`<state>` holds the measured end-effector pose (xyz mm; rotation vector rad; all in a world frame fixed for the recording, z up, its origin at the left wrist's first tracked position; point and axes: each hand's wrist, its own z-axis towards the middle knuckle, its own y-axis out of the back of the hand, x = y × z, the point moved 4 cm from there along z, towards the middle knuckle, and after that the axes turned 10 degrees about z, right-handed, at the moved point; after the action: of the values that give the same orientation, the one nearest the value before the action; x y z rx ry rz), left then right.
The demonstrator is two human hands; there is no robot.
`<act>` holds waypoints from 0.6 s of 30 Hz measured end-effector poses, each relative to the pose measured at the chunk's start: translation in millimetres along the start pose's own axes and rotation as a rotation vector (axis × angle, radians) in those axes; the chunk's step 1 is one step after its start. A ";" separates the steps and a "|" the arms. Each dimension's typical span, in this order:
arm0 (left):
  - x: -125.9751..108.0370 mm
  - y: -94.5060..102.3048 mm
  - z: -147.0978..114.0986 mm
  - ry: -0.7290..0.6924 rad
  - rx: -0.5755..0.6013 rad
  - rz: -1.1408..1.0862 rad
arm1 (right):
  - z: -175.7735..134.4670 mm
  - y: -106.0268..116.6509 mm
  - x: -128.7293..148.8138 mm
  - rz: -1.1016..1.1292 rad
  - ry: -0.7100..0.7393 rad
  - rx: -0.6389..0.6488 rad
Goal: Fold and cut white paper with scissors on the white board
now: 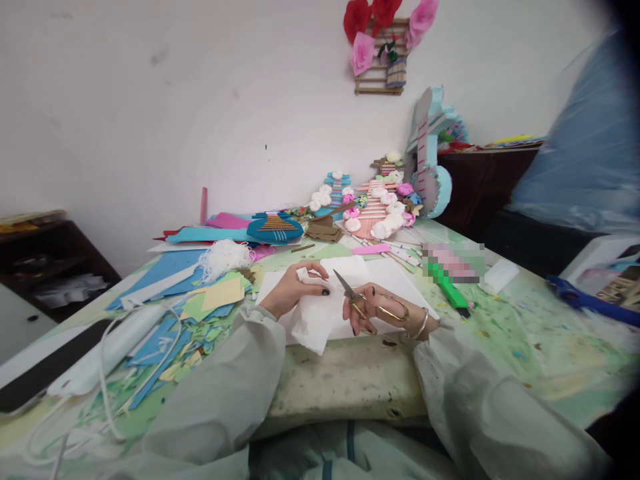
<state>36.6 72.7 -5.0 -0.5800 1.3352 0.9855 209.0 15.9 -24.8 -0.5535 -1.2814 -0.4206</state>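
Observation:
My left hand (296,288) is closed on a crumpled piece of thin white paper (314,321), which hangs down from the fingers over the table. My right hand (383,308) holds a pair of gold-handled scissors (354,297), its fingers through the loops. The pointed blades are angled up and left toward the paper but stand apart from it. Beneath both hands lie white sheets (395,283) near the front edge of the table.
Left are paper scraps (200,340), white string (226,260), a phone (50,360) and a white cable (103,373). A green box cutter (447,288) lies right. Flower-decorated stick crafts (375,207) and a blue paper craft (275,228) stand along the wall.

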 end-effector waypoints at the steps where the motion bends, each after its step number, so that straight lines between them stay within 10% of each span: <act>1: 0.0 0.3 0.1 0.001 -0.004 0.001 | 0.3 1.6 -1.5 0.001 0.003 -0.006; 18: 0.6 7.5 1.0 0.014 -0.013 0.004 | 1.9 -1.9 -1.1 -0.087 -0.095 -0.167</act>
<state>30.8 77.4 -4.1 -0.5951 1.3435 0.9954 206.2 15.5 -25.2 -0.6659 -1.3726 -0.5832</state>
